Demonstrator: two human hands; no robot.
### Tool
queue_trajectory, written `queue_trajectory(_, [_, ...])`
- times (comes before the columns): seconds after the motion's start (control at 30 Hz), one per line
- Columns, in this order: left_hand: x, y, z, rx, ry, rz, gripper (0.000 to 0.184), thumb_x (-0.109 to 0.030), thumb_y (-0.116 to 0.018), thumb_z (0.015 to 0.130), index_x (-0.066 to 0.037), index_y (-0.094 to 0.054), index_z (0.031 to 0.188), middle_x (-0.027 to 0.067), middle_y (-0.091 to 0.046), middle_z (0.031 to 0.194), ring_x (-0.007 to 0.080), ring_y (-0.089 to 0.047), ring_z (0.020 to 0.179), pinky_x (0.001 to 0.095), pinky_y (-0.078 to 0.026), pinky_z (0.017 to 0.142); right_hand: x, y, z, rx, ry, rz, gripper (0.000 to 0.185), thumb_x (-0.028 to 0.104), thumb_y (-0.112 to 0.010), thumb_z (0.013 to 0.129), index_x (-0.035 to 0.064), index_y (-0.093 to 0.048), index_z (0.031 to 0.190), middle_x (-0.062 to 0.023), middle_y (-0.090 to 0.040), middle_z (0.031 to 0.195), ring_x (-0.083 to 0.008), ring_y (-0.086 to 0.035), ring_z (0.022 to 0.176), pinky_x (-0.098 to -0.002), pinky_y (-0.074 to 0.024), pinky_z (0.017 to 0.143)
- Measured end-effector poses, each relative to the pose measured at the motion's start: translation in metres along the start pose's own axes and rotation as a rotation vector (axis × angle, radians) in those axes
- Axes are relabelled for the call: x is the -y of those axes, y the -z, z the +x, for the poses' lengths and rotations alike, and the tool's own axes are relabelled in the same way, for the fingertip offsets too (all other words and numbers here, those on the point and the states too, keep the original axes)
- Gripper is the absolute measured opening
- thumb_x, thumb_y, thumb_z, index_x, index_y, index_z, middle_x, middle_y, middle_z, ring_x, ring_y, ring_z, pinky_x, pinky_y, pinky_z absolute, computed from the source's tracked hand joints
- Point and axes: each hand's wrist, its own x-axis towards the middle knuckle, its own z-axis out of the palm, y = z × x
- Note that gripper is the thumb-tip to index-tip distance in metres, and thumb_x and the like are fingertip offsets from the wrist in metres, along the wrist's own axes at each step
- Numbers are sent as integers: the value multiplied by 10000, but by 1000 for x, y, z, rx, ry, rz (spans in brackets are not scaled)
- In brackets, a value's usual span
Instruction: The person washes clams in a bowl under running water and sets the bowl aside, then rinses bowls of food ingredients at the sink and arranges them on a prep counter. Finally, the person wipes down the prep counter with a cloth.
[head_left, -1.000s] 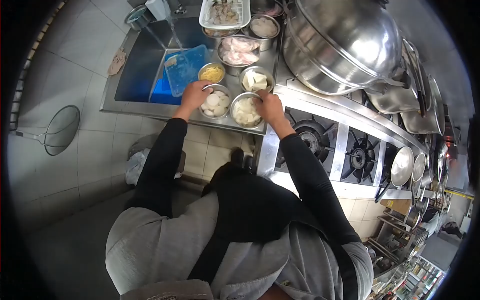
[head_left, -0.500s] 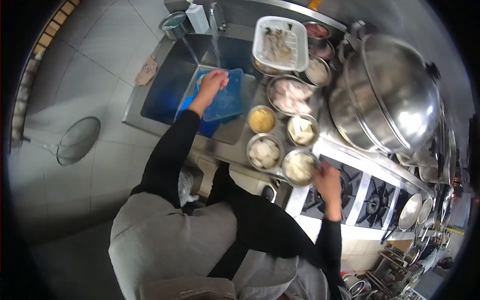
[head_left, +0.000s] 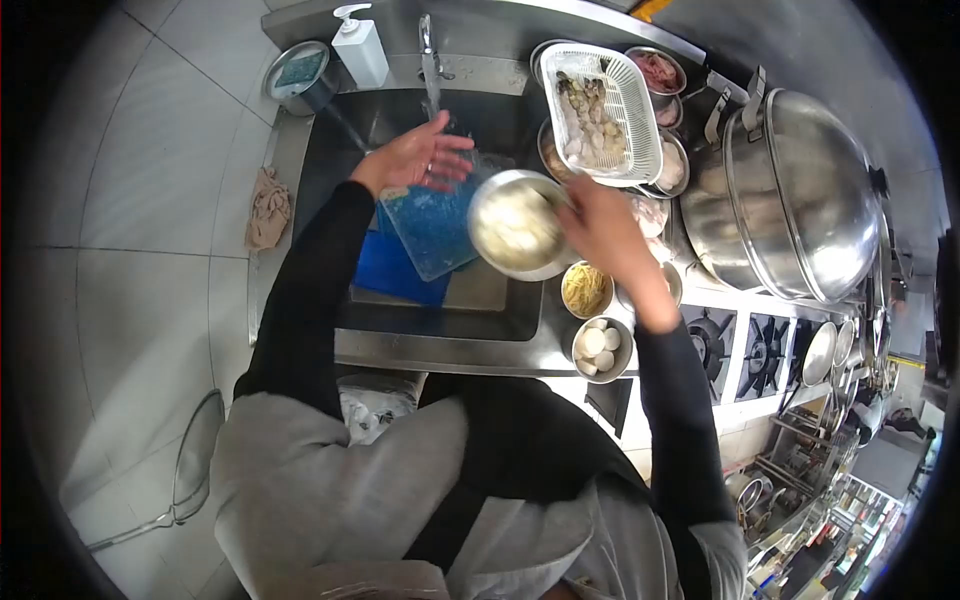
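Note:
My right hand [head_left: 612, 232] grips the rim of a steel bowl [head_left: 520, 222] of pale, whitish food, blurred by motion, and holds it up over the right side of the sink [head_left: 440, 350]. Below the running faucet [head_left: 428, 50], my left hand [head_left: 425, 158] has its fingers spread and holds nothing. Under both lies a translucent blue lid or tray [head_left: 430, 235] in the sink, with a darker blue piece [head_left: 395, 268] beneath it. Beside the lifted bowl stand a bowl of yellow strips [head_left: 587, 289] and a bowl of round white pieces [head_left: 597, 350].
A white basket of shrimp [head_left: 605, 115] rests on bowls behind my right hand. Further right are a big domed steel steamer [head_left: 790, 195] and gas burners [head_left: 760, 355]. A soap bottle [head_left: 360, 48], a steel pot with a green scrubber [head_left: 300, 75] and a brown cloth [head_left: 268, 210] edge the sink.
My right hand has lifted the bowl of pale food off the counter and carried it left over the sink. My left hand has opened its fingers. The view has shifted.

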Motion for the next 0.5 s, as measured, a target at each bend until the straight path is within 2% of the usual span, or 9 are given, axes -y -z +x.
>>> queue_trajectory(0.03, [4,0,-19,211,-1,-96,948,-765,-501,837,-67,-389,1468,168,-546,1348,297,-577,1197,476,-516,924,2,-22,35,71,-8,19,192,141,-619,837,9,-536,949,-242,-621,784,-429,-631,779,-478,-470,659])
queue_trajectory(0.07, [19,-5,-34,224,-82,-191,989,-782,-487,817,-67,-349,1487,195,-494,1415,333,-548,1246,547,-503,948,1,-46,69,82,43,-5,181,126,-612,818,16,-549,948,-251,-637,818,-441,-632,821,-505,-482,700])
queue_trajectory(0.1, [25,-6,-46,335,-108,-223,839,-632,-552,901,-60,-346,1481,191,-499,1409,345,-535,1259,594,-477,974,0,-67,100,94,93,-25,177,112,-605,800,24,-562,947,-259,-652,853,-453,-633,862,-531,-495,740])
queue_trajectory(0.17, [39,-3,-49,-178,-273,5,681,-431,-608,947,-50,-365,1457,190,-503,1405,362,-533,1254,617,-471,969,2,-96,156,190,184,48,212,121,-615,786,22,-614,973,-276,-650,845,-436,-645,871,-482,-527,764])
queue_trajectory(0.27, [70,45,-29,-290,-487,-399,554,-321,-596,951,-98,-406,1421,153,-487,1402,375,-504,1275,635,-480,935,-7,-137,234,311,261,228,235,146,-612,834,12,-664,1020,-242,-688,879,-380,-681,875,-422,-561,783])
queue_trajectory(0.37, [62,25,-10,-532,-634,-435,531,-321,-606,945,-140,-413,1405,147,-497,1380,362,-533,1239,592,-505,920,-6,-178,277,366,-455,1191,230,107,-599,883,32,-678,1085,-84,-708,930,-199,-683,865,-315,-548,741])
queue_trajectory(0.4, [56,19,-2,-635,-585,-494,550,-372,-626,926,-180,-407,1392,137,-495,1373,352,-548,1211,573,-510,916,-5,-181,282,590,-488,1215,241,122,-621,889,-18,-663,1080,-84,-693,1003,-199,-674,897,-282,-551,795])
queue_trajectory(0.5, [52,30,20,-648,-548,-601,603,-451,-650,894,-183,-414,1380,120,-498,1373,348,-556,1194,574,-513,909,15,-167,277,883,-427,956,268,94,-629,870,-36,-648,1104,-96,-685,1029,-177,-670,919,-277,-559,832])
